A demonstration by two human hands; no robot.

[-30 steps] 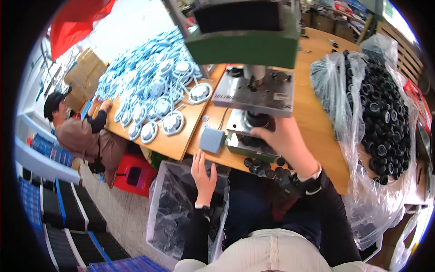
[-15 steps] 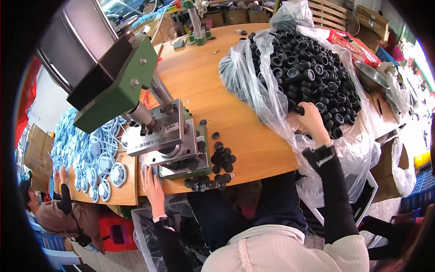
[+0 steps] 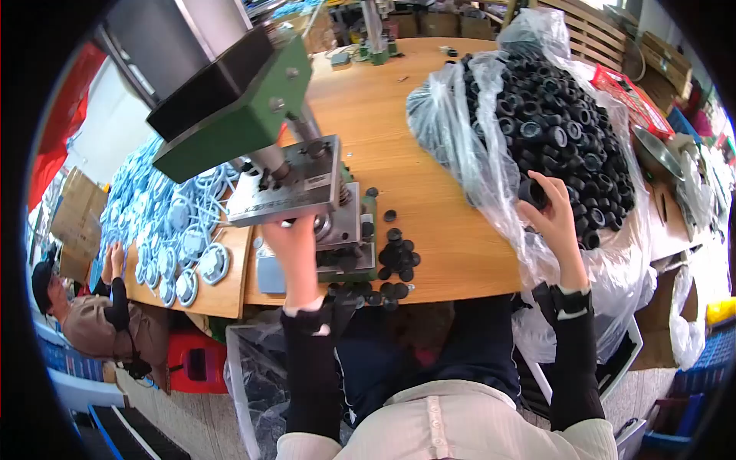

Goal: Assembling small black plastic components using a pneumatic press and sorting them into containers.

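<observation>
At the pile's near edge, my right hand [image 3: 555,218] pinches a black ring-shaped plastic cap [image 3: 533,193] between thumb and fingers. Black caps of the same sort form a large heap [image 3: 548,115] in a clear plastic bag [image 3: 437,115]. Over on the left, my left hand [image 3: 294,253] reaches in at the steel die block [image 3: 295,188] of a green press [image 3: 238,115]. Its fingers disappear beneath the upper plate, so their grip is hidden. Small black discs [image 3: 397,257] lie scattered on the table just right of the press base.
Light-blue corded parts [image 3: 180,230] cover the table's left side, where a co-worker [image 3: 100,307] sits. A red basket [image 3: 632,100] and a metal bowl [image 3: 658,152] stand beyond the heap. Below the table edge is a plastic-lined bin [image 3: 249,376].
My left hand has gone from the table edge up under the press plate. The right hand has drawn slightly back with a cap in its fingers. The whole view has shifted.
</observation>
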